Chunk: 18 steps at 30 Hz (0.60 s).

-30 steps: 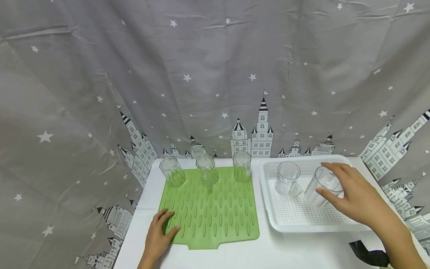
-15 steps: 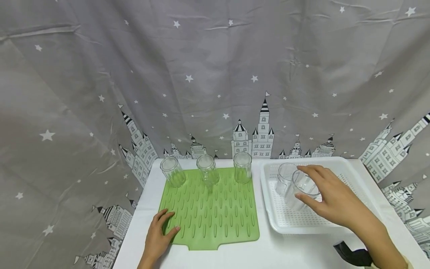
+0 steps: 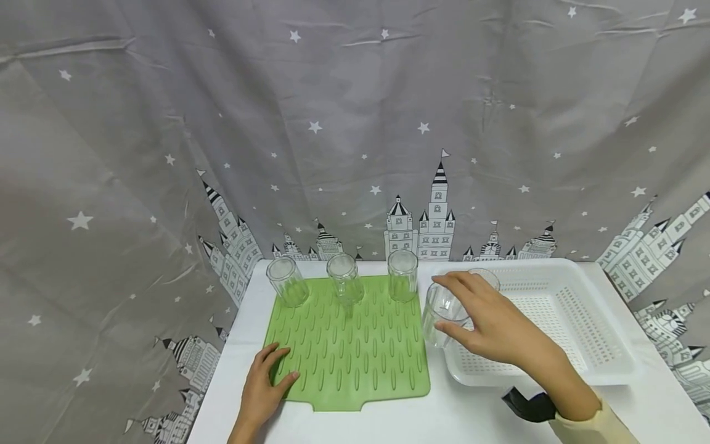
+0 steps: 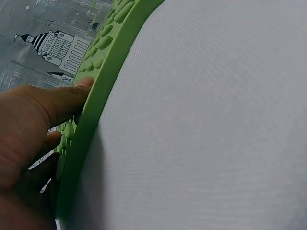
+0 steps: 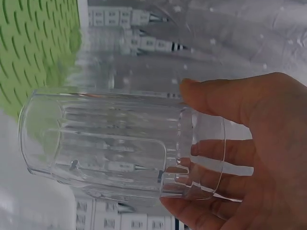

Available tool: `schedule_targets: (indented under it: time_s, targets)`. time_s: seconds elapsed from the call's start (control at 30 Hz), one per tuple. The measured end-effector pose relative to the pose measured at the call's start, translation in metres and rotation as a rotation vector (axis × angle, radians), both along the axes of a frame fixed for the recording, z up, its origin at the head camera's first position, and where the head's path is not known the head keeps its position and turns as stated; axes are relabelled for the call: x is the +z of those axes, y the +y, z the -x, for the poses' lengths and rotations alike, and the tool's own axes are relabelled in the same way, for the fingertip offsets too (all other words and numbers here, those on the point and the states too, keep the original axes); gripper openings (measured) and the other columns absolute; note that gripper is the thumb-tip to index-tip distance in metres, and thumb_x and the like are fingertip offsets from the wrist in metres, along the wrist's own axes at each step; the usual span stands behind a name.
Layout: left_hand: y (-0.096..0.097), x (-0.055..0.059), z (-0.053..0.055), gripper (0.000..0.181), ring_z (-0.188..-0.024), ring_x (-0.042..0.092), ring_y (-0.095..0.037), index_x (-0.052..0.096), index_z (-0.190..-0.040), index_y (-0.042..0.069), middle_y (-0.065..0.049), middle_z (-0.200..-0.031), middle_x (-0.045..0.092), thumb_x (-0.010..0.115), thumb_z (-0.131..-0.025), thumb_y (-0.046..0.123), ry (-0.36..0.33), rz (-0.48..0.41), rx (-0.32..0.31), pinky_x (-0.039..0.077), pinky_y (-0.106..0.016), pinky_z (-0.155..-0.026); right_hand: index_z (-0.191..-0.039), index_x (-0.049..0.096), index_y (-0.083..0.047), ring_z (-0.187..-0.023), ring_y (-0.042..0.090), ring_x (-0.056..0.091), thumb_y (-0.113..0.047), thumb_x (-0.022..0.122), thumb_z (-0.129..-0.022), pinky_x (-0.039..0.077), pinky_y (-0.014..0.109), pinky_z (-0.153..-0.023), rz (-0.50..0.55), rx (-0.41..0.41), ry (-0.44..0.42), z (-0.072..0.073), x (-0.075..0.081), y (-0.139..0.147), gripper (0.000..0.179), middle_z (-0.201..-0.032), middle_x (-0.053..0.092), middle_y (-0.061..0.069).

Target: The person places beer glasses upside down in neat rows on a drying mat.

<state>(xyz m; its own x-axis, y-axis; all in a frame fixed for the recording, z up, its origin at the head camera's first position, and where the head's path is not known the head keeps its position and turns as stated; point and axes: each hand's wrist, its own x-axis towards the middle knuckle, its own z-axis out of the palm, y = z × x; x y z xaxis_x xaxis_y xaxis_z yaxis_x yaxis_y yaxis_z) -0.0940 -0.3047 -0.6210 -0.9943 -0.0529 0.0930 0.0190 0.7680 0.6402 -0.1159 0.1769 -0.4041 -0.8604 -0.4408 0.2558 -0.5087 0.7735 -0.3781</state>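
Note:
My right hand [image 3: 493,324] grips a clear glass mug [image 3: 434,327] near its rim, thumb on one side and fingers on the other. In the right wrist view the mug [image 5: 115,143] is held off any surface, its handle facing the camera. It hangs between the green ribbed mat [image 3: 355,364] and the white basket [image 3: 601,327]. My left hand [image 3: 262,382] rests on the mat's front left corner, fingers loosely bent; in the left wrist view the thumb touches the mat's edge [image 4: 91,115]. Another mug [image 3: 488,277] in the basket is mostly hidden behind my right hand.
Along the mat's back edge stand three clear glass vessels: a left one [image 3: 288,283], a middle one [image 3: 345,280] with a handle toward me, and a right one [image 3: 402,277]. A grey printed curtain [image 3: 333,92] hangs right behind the white table [image 3: 399,425].
My right hand has carried the mug leftward, from over the basket to the gap beside the mat. My left hand has stayed in place on the mat.

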Motion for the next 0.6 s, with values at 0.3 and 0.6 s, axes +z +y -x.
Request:
schedule_targets:
  time_s: [0.3, 0.6]
  targets:
    - [0.000, 0.002, -0.002, 0.060, -0.153, 0.041, -0.053, 0.064, -0.146, 0.012, -0.020, -0.166, 0.044, 0.087, -0.092, 0.025, -0.014, -0.019, 0.009, 0.036, -0.077, -0.120, -0.160, 0.049, -0.016, -0.145, 0.031, 0.056, -0.042, 0.080, -0.096, 0.054, 0.055, -0.117, -0.019, 0.120, -0.038, 0.014, -0.010, -0.043, 0.076, -0.157, 0.056, 0.009]
    - [0.000, 0.003, -0.002, 0.061, -0.154, 0.040, -0.051, 0.064, -0.147, 0.013, -0.018, -0.166, 0.044, 0.087, -0.092, 0.025, -0.024, -0.023, 0.016, 0.036, -0.076, -0.121, -0.161, 0.048, -0.017, -0.147, 0.025, 0.054, -0.045, 0.079, -0.097, 0.054, 0.048, -0.118, -0.012, 0.194, -0.029, 0.025, -0.010, -0.078, 0.077, -0.157, 0.055, 0.005]
